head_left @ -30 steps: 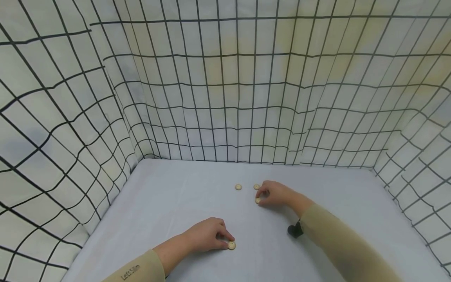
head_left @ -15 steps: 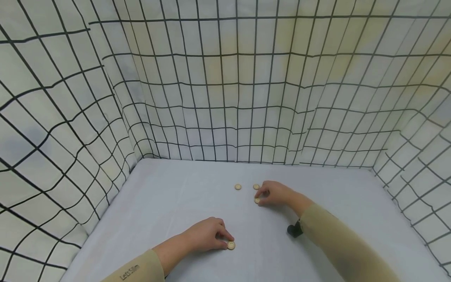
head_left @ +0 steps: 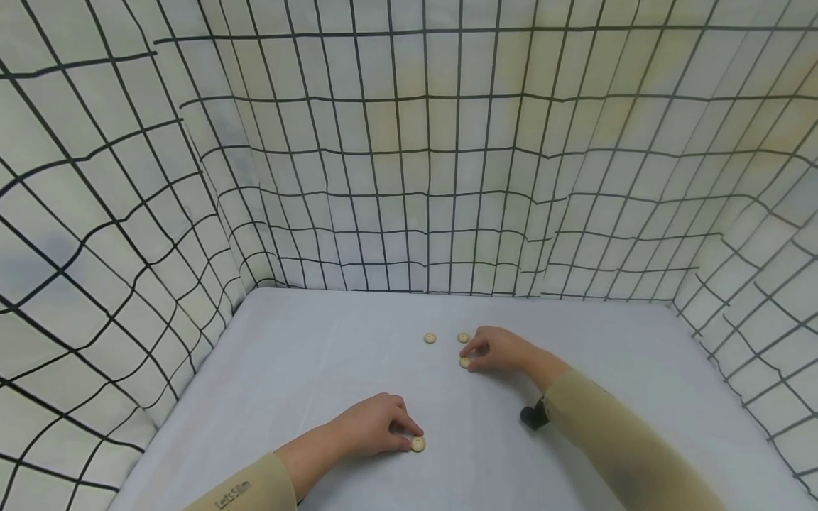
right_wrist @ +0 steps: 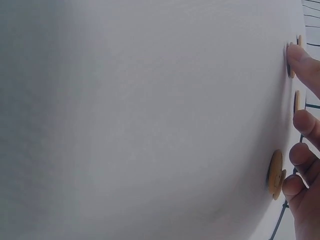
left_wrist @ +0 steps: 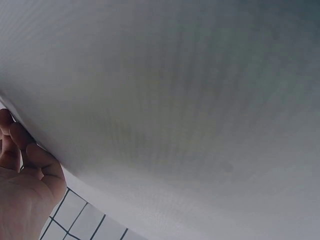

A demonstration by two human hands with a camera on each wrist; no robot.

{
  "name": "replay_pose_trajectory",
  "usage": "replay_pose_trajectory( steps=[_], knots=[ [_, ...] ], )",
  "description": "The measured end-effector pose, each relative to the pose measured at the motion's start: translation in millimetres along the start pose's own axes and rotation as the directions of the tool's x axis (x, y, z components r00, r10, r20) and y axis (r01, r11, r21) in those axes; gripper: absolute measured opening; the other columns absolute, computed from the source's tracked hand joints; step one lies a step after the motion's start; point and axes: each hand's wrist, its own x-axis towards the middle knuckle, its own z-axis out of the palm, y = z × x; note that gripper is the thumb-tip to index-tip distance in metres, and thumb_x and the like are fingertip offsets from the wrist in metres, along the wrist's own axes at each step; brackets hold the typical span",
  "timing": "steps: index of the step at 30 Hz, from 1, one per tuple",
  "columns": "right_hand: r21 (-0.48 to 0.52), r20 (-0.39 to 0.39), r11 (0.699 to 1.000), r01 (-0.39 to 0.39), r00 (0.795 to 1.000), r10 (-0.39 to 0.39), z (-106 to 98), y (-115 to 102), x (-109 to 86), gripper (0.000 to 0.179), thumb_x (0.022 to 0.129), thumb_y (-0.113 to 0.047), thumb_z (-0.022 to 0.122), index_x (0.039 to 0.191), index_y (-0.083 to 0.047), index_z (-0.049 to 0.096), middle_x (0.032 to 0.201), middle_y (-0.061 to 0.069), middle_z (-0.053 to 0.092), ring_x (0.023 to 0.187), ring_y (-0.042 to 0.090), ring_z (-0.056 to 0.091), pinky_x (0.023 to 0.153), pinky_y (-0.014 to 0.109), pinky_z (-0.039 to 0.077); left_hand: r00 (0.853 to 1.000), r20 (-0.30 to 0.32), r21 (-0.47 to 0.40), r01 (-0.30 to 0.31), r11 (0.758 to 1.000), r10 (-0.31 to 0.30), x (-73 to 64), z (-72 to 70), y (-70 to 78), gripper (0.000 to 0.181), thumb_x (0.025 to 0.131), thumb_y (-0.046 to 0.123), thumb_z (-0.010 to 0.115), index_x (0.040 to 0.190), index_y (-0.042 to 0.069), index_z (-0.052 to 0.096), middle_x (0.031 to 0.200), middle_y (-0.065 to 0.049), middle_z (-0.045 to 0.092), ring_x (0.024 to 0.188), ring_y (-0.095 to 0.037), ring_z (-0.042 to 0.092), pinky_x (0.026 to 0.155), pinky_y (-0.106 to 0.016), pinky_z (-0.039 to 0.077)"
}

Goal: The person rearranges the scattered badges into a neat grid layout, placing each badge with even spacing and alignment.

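Note:
My left hand (head_left: 377,427) rests low on the white tabletop, its thumb and index finger pinching the edge of a round wooden button (head_left: 418,443). In the left wrist view, the curled fingers of the left hand (left_wrist: 30,180) show, but that button is hidden. Farther back, my right hand (head_left: 501,349) pinches another wooden button (head_left: 464,363) between thumb and index finger. Just behind it lies a third button (head_left: 463,338), with one more button (head_left: 429,338) to its left. In the right wrist view, two overlapping buttons (right_wrist: 275,172) lie near the lower fingers of the right hand (right_wrist: 307,170).
A white cloth-like surface (head_left: 319,348) covers the table. White walls with a black grid (head_left: 409,170) stand at the back and both sides. A small black device (head_left: 533,416) sits at the right wrist, below the sleeve.
The head view has shifted very slightly. Both hands and the buttons keep their places on the table.

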Motion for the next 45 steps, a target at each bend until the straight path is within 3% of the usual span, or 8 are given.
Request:
replay_pose_trajectory(
  steps=[8,25,45],
  knots=[
    [0.02,-0.003,1.0,-0.004,1.0,0.004,-0.6,1.8,-1.7,0.022,0.078,-0.031,0.085,0.099,-0.036,0.077,0.087,-0.007,0.057,0.086,0.015,0.051,0.077,0.034,0.044,1.0,0.007,0.001,0.007,1.0,-0.007,1.4,1.2,-1.9,0.021,0.085,0.032,0.078,0.105,0.033,0.079,0.086,0.02,0.055,0.078,-0.001,0.049,0.072,-0.022,0.043],
    [-0.037,-0.007,0.999,-0.008,1.0,0.008,4.4,-0.6,4.2,0.022,0.079,-0.031,0.084,0.1,-0.035,0.077,0.086,-0.008,0.056,0.085,0.013,0.05,0.076,0.032,0.043,1.0,-0.001,-0.008,0.013,1.0,-0.013,-0.9,-0.3,1.0,0.02,0.085,0.031,0.078,0.105,0.033,0.079,0.087,0.02,0.056,0.079,-0.001,0.048,0.072,-0.022,0.043],
    [0.007,-0.026,0.999,-0.038,0.999,0.038,1.1,-1.9,3.2,0.024,0.081,-0.031,0.082,0.104,-0.033,0.076,0.089,-0.006,0.056,0.085,0.014,0.05,0.076,0.034,0.043,1.0,0.003,-0.009,0.014,1.0,-0.014,-1.4,-0.9,1.3,0.02,0.085,0.031,0.079,0.105,0.032,0.079,0.087,0.019,0.056,0.079,-0.001,0.048,0.072,-0.022,0.043]
  ],
)
